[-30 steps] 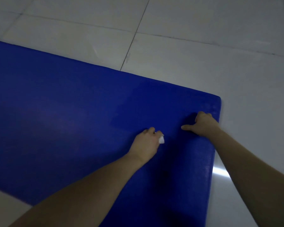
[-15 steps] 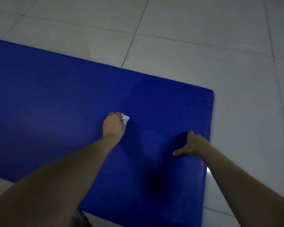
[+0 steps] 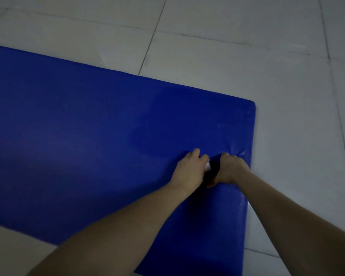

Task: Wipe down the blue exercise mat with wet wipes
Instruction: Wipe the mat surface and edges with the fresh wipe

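Clearly curled, left fingers (image 3: 195,153) grip wipe (image 3: 207,166) on mat (image 3: 88,136)

Left hand (image 3: 189,168) with wipe (image 3: 207,166) now back beside right hand (image 3: 230,169)

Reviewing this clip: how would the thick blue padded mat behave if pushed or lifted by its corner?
Likely soft but not floppy: the thick blue padded mat dimples and creases under the pressing right hand, yet its edge keeps a square side. Its glossy skin on the smooth floor tiles suggests it may slide when pushed.
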